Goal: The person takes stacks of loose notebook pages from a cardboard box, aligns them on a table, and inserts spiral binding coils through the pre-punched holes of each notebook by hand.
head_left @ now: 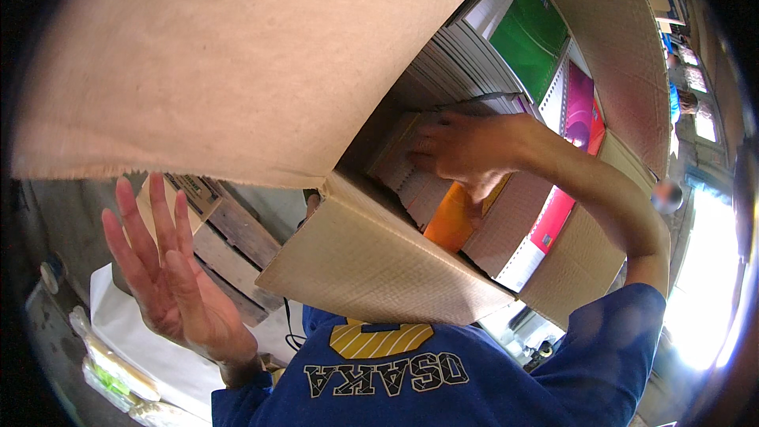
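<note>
Orange notebook (pixel 448 223) lies by the near edge of the cardboard box (pixel 379 261), right hand (pixel 468 146) over it, pinch or not untellable, left hand (pixel 180 292) spread off the left corner; reaching-in step, apparently, next move calling for firm finger purchase.

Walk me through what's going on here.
The person's right hand is inside an open cardboard box, its thumb against an orange-covered notebook; whether it grips anything is unclear. A green-covered notebook lies on a stack farther in. The left hand is outside the box, empty, fingers spread.
</note>
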{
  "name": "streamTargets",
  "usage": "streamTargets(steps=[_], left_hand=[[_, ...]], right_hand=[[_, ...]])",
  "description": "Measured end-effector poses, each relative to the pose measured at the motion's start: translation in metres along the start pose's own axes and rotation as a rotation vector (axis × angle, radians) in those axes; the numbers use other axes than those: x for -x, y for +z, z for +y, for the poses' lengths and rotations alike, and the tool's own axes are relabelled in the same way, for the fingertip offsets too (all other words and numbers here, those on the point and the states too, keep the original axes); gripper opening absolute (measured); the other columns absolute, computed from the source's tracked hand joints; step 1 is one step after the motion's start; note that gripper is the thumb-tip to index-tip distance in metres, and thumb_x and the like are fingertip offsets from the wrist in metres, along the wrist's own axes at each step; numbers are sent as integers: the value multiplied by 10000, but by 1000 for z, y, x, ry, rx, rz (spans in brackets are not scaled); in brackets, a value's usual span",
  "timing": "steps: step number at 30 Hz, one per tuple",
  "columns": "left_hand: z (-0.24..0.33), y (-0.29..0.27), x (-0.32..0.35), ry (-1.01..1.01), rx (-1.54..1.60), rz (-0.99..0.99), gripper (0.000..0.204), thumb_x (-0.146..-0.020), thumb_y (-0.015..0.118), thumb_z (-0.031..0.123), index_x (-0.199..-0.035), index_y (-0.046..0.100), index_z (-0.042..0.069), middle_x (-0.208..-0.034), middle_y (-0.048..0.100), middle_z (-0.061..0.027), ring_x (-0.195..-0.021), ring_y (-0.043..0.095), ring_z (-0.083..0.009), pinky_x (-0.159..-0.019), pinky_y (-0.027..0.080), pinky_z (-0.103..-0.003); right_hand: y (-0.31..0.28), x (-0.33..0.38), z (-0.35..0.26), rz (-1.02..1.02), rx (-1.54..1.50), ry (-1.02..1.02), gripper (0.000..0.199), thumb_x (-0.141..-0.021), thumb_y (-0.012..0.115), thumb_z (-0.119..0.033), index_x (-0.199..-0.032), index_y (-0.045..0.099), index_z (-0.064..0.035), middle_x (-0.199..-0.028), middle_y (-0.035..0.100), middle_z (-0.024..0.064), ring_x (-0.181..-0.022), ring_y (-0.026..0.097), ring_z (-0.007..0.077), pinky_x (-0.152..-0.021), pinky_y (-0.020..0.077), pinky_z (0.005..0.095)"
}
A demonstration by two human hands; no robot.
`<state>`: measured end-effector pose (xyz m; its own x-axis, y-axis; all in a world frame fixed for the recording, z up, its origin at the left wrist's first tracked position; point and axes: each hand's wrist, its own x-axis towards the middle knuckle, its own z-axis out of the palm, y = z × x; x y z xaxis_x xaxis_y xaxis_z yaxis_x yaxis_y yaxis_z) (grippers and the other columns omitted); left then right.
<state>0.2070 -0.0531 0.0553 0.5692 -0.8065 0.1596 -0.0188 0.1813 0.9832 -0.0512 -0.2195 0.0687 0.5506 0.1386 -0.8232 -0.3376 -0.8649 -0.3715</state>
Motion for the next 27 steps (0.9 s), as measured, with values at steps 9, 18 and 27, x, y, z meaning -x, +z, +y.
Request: streamTargets(steps=[9, 18, 27], left_hand=[[-5, -9, 0, -3, -31, 29, 621, -944, 516, 177, -1474, 248, -2, -1504, 269, -266, -1345, 342, -461, -1088, 265, -616], [-4, -7, -1, 7, -16, 27, 612, -937, 510, 153, -1463, 258, -33, -1503, 260, -277, -1347, 333, -465, -1092, 256, -622], [-7, -13, 0, 32, -36, -29, 563, -944, 499, 136, -1462, 306, 25, -1499, 293, -250, -1346, 343, -456, -1085, 274, -619]], right_hand=[[10, 13, -7, 73, 16, 14, 924, -564, 855, -424, -1292, 484, 9, -1252, 481, 125, -1254, 426, 296, -1026, 376, 511], [9, 14, -7, 102, -36, 28, 857, -559, 861, -374, -1251, 524, 3, -1217, 500, 110, -1223, 448, 262, -1003, 388, 490], [13, 16, -10, 88, -65, 72, 827, -582, 858, -290, -1270, 515, 13, -1266, 469, 127, -1246, 426, 282, -1058, 367, 506]])
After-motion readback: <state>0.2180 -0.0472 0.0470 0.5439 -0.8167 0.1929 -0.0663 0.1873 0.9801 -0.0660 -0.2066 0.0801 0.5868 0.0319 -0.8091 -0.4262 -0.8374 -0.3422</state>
